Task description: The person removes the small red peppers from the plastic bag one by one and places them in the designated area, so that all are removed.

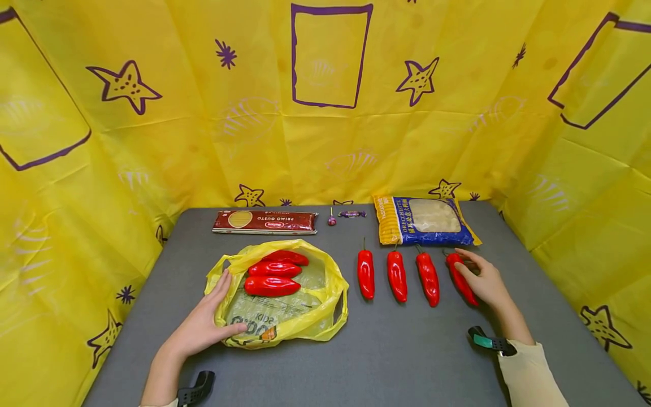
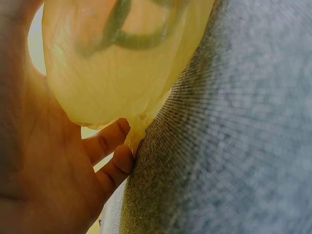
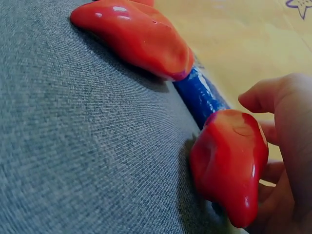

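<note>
Resting on the yellow bag's [image 1: 306,325] L rim, L hand [image 1: 203,323] is spread wide, thumb well apart from fingers, twd tabletop's [image 1: 396,362] L edge. Bag's mouth gapes, w/ 3 red peppers [image 1: 272,286] side by side inside. Behind bag, nr far L corner: red pack [image 1: 264,222]. Then lollipop [image 1: 331,221] & purple sweet [image 1: 352,214], both nr mid far edge. Next, 3 loose peppers [image 1: 396,277] in a row, R half; pasta [image 1: 432,217] behind, twd far R corner. Rightmost, end pepper [image 1: 464,290], nearest R edge: R hand [image 1: 487,285] arches over it, fingers bent; can't tell if it grips.
</note>
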`<state>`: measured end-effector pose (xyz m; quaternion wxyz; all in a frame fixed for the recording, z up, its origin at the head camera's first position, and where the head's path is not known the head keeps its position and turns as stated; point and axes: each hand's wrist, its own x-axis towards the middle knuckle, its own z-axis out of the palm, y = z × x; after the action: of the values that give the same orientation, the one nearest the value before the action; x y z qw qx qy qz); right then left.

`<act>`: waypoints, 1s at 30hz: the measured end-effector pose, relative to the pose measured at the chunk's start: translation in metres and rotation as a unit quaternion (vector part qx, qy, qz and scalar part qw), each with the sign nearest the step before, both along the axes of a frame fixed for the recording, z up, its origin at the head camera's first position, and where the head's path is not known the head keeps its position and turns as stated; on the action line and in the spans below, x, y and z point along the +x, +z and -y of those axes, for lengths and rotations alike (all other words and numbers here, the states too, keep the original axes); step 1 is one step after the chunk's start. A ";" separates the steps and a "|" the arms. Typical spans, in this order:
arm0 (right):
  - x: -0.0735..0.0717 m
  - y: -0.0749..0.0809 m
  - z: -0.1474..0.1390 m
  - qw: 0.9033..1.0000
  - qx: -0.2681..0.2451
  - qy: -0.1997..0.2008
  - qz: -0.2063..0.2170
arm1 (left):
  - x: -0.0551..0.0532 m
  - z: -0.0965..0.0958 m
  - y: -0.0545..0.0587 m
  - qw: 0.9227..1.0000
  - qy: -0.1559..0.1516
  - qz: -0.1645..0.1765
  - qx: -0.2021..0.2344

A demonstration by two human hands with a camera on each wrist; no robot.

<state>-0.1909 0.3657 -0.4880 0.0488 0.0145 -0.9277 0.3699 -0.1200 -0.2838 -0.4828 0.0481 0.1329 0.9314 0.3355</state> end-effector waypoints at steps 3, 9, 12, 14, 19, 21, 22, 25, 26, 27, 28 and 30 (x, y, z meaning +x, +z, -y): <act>0.000 0.001 0.001 1.000 0.005 -0.003 -0.004 | 0.000 0.000 -0.001 1.000 0.000 0.001 -0.001; -0.002 0.004 0.004 0.998 0.039 -0.027 -0.051 | 0.000 0.000 -0.001 1.000 -0.004 0.000 0.001; -0.006 0.008 0.006 0.995 0.056 -0.041 -0.077 | 0.000 0.000 -0.001 1.000 -0.006 -0.002 0.004; -0.008 0.011 0.009 0.993 0.064 -0.047 -0.088 | 0.000 0.000 -0.001 1.000 -0.007 -0.003 0.005; -0.011 0.021 0.019 0.991 0.067 -0.056 -0.103 | 0.001 0.000 -0.001 1.000 -0.008 -0.005 0.005; -0.013 0.027 0.027 0.990 0.063 -0.051 -0.112 | 0.001 0.000 -0.001 1.000 -0.008 -0.004 0.005; -0.014 0.030 0.033 0.990 0.056 -0.047 -0.120 | 0.001 0.000 -0.001 1.000 -0.008 -0.004 0.005; -0.018 0.040 0.057 0.988 0.033 -0.021 -0.147 | 0.001 0.000 -0.001 1.000 -0.007 -0.003 0.004; -0.020 0.044 0.067 0.987 0.024 -0.009 -0.156 | 0.001 0.000 -0.001 1.000 -0.007 -0.003 0.003; -0.022 0.048 0.078 0.986 0.014 0.002 -0.164 | 0.000 0.000 -0.001 1.000 -0.006 -0.003 0.002; -0.024 0.051 0.090 0.986 0.004 0.015 -0.167 | 0.000 0.000 -0.001 1.000 -0.006 -0.003 0.001; -0.028 0.057 0.114 0.985 -0.014 0.043 -0.167 | 0.000 0.000 -0.001 1.000 -0.007 -0.003 0.001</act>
<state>-0.2184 0.2517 -0.4309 0.1872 0.1149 -0.8996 0.3774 -0.1199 -0.2841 -0.4841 0.0474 0.1401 0.9302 0.3359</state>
